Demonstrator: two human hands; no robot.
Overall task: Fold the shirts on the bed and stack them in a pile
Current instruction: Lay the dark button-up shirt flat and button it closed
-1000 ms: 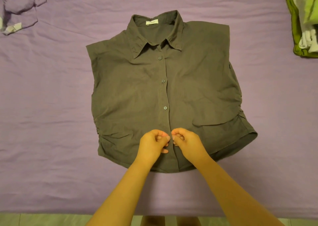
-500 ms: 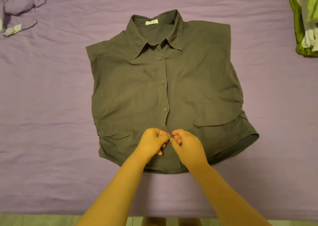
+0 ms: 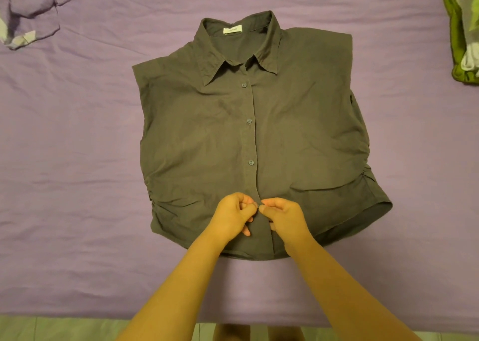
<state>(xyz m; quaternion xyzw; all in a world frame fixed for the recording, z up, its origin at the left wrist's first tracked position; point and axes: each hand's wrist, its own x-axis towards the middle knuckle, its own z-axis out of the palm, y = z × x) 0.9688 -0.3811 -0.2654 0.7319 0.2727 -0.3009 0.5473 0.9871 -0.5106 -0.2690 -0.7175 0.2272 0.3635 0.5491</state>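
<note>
A dark grey sleeveless collared shirt (image 3: 197,138) lies flat and face up on the purple bed sheet (image 3: 67,174), collar at the far end. Three buttons along its front placket show as fastened. My left hand (image 3: 232,216) and my right hand (image 3: 283,217) meet at the placket near the hem. The fingertips of both hands pinch the fabric edges there, touching each other. The lower right corner of the shirt is creased and slightly folded over.
A crumpled lilac garment (image 3: 28,11) lies at the far left corner of the bed. Green and white clothes (image 3: 464,29) sit at the far right edge. The near edge of the bed and the floor (image 3: 64,329) run along the bottom.
Both hands stay at the lower placket, their fingers shifting slightly against each other. The shirt has not moved.
</note>
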